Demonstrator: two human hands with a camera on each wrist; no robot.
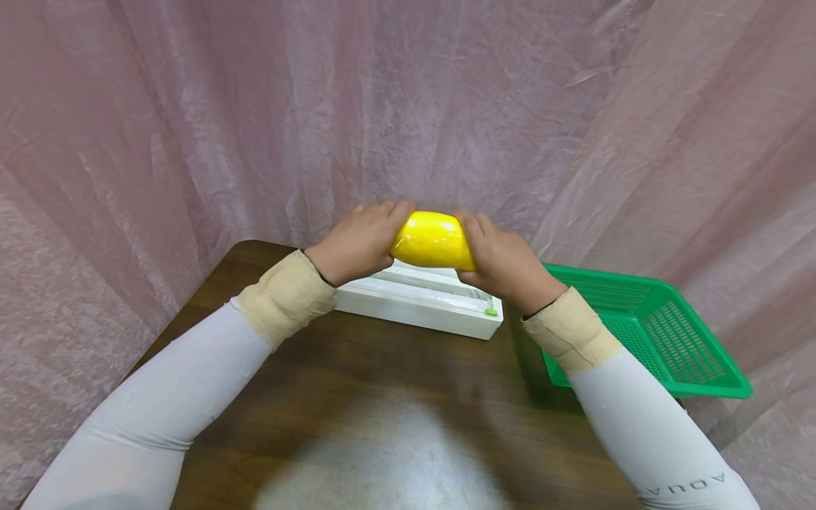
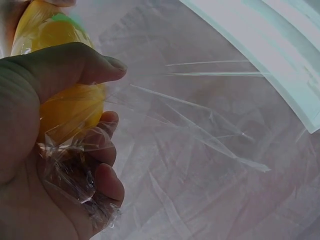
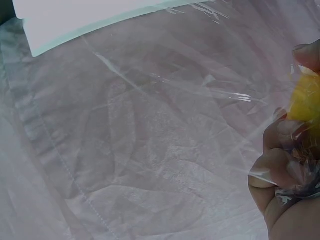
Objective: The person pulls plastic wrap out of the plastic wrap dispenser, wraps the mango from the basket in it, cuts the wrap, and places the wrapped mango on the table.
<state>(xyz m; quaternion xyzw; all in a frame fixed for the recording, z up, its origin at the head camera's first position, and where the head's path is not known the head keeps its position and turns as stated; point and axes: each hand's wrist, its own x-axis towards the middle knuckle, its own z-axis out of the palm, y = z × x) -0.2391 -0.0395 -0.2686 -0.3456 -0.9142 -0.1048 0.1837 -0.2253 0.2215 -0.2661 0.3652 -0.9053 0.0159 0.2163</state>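
Together, my left hand (image 1: 360, 244) and right hand (image 1: 503, 265) grip opposite ends of a yellow object (image 1: 433, 241), held up by the white box's (image 1: 414, 315) far side. Clear film (image 2: 227, 145) stretches toward the box; right of it sits a green basket (image 1: 682, 340).
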